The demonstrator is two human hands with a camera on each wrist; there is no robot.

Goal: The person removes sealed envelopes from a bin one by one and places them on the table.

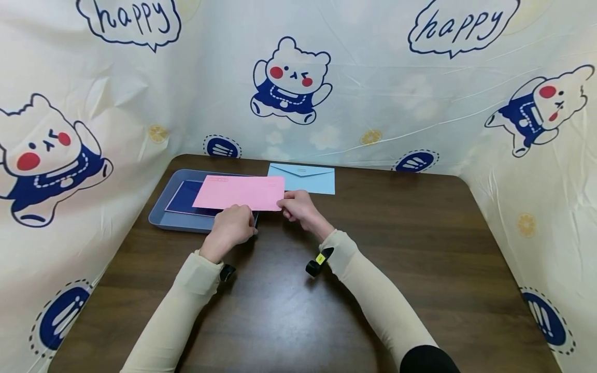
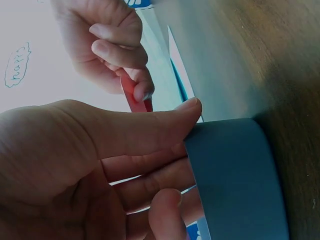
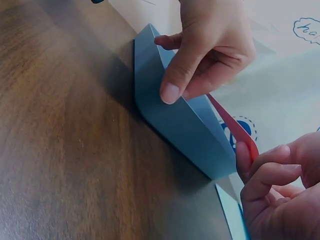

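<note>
My right hand [image 1: 302, 208] pinches the lower right corner of a pink envelope [image 1: 239, 192]. The envelope is held over a blue-grey tray [image 1: 158, 217], in which a dark blue envelope [image 1: 183, 198] lies. At the tray's near right corner, my left hand [image 1: 231, 228] grips the rim. Its thumb [image 2: 165, 125] lies over the top of the tray wall [image 2: 235, 175], with the other fingers behind. In the right wrist view the pink envelope [image 3: 234, 124] stands edge-on between my right fingers, close above the tray wall [image 3: 170, 120].
A light blue envelope [image 1: 310, 181] lies flat at the back of the brown wooden table [image 1: 396, 228], just right of the tray. A printed curtain [image 1: 373, 93] with bear drawings hangs round the back and sides.
</note>
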